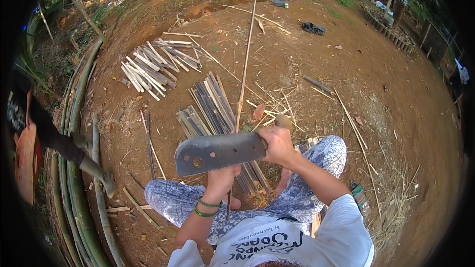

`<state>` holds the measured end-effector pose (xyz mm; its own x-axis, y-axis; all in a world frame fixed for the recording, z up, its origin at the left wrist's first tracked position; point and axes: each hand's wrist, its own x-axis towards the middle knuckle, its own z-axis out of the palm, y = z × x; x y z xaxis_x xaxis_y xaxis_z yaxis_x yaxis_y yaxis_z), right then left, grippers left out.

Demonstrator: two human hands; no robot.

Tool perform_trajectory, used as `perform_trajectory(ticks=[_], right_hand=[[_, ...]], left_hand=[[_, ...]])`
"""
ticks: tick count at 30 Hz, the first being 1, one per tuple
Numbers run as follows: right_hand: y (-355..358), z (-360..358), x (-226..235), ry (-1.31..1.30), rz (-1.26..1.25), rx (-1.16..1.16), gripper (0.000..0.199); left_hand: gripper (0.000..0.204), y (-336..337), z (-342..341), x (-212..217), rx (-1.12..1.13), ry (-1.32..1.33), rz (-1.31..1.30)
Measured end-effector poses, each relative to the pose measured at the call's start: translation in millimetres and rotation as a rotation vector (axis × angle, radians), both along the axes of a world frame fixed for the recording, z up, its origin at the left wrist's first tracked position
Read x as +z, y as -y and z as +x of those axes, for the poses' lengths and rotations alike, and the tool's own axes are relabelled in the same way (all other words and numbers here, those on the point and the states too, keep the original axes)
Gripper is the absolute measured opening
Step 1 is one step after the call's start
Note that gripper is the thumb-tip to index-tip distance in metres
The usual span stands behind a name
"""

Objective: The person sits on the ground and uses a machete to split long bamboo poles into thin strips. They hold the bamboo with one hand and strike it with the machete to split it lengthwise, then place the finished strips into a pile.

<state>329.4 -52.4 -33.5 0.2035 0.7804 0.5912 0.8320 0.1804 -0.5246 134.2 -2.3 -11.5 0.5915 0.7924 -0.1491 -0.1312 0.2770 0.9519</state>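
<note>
My right hand point(278, 144) is closed round the handle of a broad cleaver point(222, 149). Its dark blade, pierced by several holes, lies across the front of my body and points left. Below and partly behind the blade, my left hand point(223, 177) is closed on a long, thin bamboo strip point(243, 76); the blade hides most of its fingers. The strip runs away from me past the top edge of the view, and its near end shows between my legs. A stack of split bamboo slats point(210, 101) lies on the ground just beyond the blade.
Another pile of short bamboo pieces point(151, 66) lies farther left. Long green bamboo poles point(75, 178) line the left side, where a person in boots point(96, 170) stands. Shavings point(282, 101), a black bag point(313, 28) and a basin point(280, 3) are on the dirt.
</note>
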Motion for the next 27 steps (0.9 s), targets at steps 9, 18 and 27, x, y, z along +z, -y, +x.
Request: perform_trajectory(ticks=[9,18,27], right_hand=[[-14,16,14,0.218,0.052,-0.053,0.031],[-29,35,31,0.305,0.104,-0.078,0.027],[-37,37,27,0.297,-0.028,-0.172,0.027]], left_hand=[[0.01,-9,1,0,0.024,0.148,-0.24],[0.009,-6,11,30,0.05,0.12,-0.17],[0.007,-23,31,28,-0.031,0.234,-0.161]])
